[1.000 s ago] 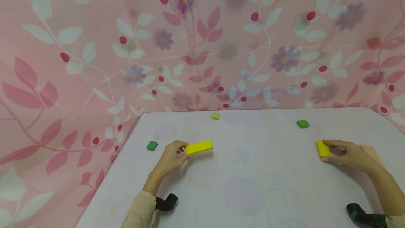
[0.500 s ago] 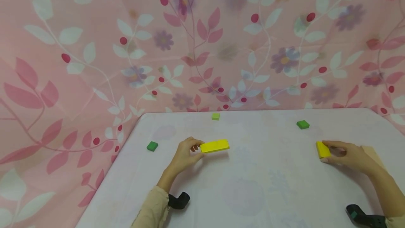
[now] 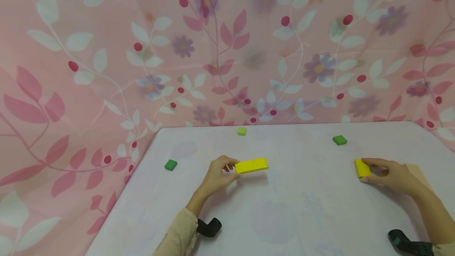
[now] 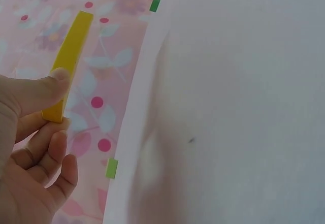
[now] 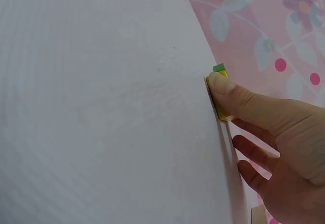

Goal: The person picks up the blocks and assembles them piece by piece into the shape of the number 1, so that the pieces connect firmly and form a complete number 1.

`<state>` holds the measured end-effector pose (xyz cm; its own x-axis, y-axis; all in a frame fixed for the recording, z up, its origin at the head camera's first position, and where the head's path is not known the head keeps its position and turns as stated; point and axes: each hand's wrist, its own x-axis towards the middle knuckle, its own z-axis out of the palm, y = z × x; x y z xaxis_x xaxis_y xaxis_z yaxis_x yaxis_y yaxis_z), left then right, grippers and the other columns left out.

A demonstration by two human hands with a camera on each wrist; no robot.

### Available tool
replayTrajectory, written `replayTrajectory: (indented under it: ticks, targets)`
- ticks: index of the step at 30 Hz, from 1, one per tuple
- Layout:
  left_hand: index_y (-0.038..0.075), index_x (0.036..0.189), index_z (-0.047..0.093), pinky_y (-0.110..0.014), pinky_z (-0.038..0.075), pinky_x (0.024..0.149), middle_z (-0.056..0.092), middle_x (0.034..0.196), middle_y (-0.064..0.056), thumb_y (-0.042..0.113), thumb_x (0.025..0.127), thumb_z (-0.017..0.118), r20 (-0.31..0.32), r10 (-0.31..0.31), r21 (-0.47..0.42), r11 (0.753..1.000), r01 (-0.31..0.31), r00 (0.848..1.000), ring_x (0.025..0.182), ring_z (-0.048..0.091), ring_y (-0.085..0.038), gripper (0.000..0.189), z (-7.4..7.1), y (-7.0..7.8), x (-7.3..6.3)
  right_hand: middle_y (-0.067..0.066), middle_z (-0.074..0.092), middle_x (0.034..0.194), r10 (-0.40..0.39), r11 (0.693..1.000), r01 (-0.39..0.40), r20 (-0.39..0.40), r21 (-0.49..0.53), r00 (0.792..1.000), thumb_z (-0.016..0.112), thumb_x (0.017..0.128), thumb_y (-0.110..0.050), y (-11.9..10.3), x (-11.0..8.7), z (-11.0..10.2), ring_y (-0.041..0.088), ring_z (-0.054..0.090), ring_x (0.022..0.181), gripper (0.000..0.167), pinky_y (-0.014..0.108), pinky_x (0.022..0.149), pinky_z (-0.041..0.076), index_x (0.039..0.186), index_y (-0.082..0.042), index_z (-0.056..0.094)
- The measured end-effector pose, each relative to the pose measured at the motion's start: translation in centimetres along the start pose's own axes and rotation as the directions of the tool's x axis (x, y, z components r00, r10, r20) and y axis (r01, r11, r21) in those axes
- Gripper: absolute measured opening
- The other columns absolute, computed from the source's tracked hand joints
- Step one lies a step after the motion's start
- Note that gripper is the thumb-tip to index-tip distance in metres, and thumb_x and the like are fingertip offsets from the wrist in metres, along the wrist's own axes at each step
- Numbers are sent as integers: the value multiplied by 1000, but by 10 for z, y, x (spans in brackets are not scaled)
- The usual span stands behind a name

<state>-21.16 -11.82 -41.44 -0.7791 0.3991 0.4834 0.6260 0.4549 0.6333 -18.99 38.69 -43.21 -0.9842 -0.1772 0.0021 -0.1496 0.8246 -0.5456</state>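
Note:
My left hand (image 3: pixel 219 176) pinches the left end of a long yellow block (image 3: pixel 251 165) between thumb and fingers. A shadow falls on the table below this block. In the left wrist view the thumb lies across the long block (image 4: pixel 76 36), and the other fingers curl loosely beneath. At the right of the table, my right hand (image 3: pixel 397 177) grips a shorter yellow block (image 3: pixel 360 169) by its edges. The right wrist view shows the thumb over part of this short block (image 5: pixel 223 111), which sits at the tabletop, its far side hidden.
A dark green block (image 3: pixel 171 164) lies at the left, a light green block (image 3: pixel 242 131) at the back edge, and a green block (image 3: pixel 340 140) at the back right. Behind the right hand is a pale wooden piece (image 3: pixel 419 173), partly hidden. A flowered pink curtain (image 3: pixel 227 50) hangs behind the white table (image 3: pixel 298 192).
My left hand has moved to the right with the long yellow block, more slowly in the last half second. The right hand and its short block stay in place.

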Motion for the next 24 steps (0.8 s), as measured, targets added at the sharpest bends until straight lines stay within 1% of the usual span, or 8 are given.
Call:
replayTrajectory:
  ticks: [4,8,12,18,24]
  targets:
    - [-2,98,69,-29,51,66,64,84,-9,1,72,77,14,27,-24,999,-27,1000,75,58,-25,28,7,3,2,39,40,131,17,1000,-17,9,0,1000,72,82,-31,-1,0,0,56,38,112,68,68,83,35,131,9,47]
    - [-2,98,69,-28,51,66,64,86,-10,0,72,76,36,56,-39,998,-54,998,75,58,-24,28,13,7,2,39,39,131,28,1000,-28,19,4,999,72,82,-32,-2,0,0,56,39,111,69,68,84,35,131,9,46]
    - [-2,98,69,-27,51,67,64,86,-10,-1,72,74,54,66,-46,997,-64,996,75,58,-24,27,20,10,3,39,40,131,23,1000,-23,14,1,1000,72,82,-32,-1,-1,0,56,40,110,68,67,84,37,131,9,46]
    - [-2,99,69,-26,52,67,65,87,-10,-1,71,74,86,66,-54,997,-61,994,76,58,-24,28,30,12,3,39,40,131,10,1000,-10,3,11,1000,72,83,-30,1,-1,1,57,40,111,67,67,84,36,130,9,46]
    - [-2,99,69,-26,51,66,65,86,-10,1,71,76,100,75,-56,996,-70,992,76,59,-23,28,36,15,2,39,40,131,5,1000,-5,-1,12,1000,72,83,-30,1,-1,1,57,40,111,66,67,84,36,130,9,46]
